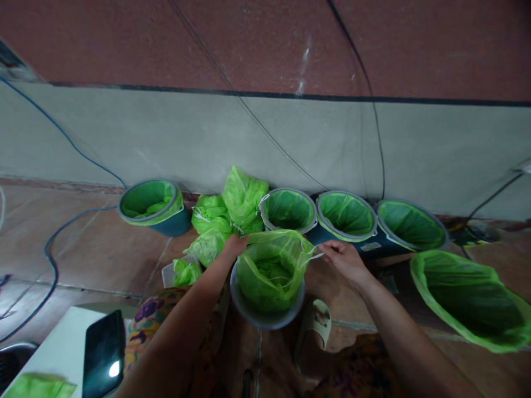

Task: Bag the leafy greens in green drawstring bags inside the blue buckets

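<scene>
A green mesh drawstring bag (271,287) stands with its mouth spread inside a grey bucket (267,325) between my feet. More green mesh lies bunched inside the bag. My left hand (236,244) grips the bag's left rim, its fingers partly hidden by the wrist and the mesh. My right hand (338,255) pinches the white drawstring (316,256) at the bag's right side, and the cord runs taut to the rim.
Lined buckets (348,214) stand along the wall, with another bucket (170,224) at left. Filled green bags (244,193) are heaped between them. A large green-lined container (464,337) sits at right. A phone (104,354) lies on a white surface (62,342). A blue hose (52,260) crosses the floor.
</scene>
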### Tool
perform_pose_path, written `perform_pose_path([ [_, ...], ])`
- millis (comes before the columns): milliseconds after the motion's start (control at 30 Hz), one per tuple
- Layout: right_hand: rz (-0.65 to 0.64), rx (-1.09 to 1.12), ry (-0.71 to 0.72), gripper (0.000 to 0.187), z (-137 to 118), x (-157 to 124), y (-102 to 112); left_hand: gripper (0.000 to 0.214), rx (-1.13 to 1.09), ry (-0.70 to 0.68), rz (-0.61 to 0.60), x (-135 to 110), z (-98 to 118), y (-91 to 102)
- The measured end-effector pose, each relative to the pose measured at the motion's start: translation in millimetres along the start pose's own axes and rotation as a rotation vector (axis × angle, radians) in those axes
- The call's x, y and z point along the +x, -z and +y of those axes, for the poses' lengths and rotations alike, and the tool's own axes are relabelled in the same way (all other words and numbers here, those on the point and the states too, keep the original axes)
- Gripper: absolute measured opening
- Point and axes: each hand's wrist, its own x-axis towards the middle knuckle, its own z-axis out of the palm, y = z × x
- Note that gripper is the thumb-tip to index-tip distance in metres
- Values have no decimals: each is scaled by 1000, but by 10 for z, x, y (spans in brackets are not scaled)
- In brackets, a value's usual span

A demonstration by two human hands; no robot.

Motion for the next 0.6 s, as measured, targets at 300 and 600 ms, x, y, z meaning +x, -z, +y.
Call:
perform_pose_path([
  [300,56,61,51,39,-116,-36,-50,17,157,-4,160,-206,125,111],
  [600,-146,715,193,28,-948,-355,-4,15,-842,-609,-51,-820,859,705],
])
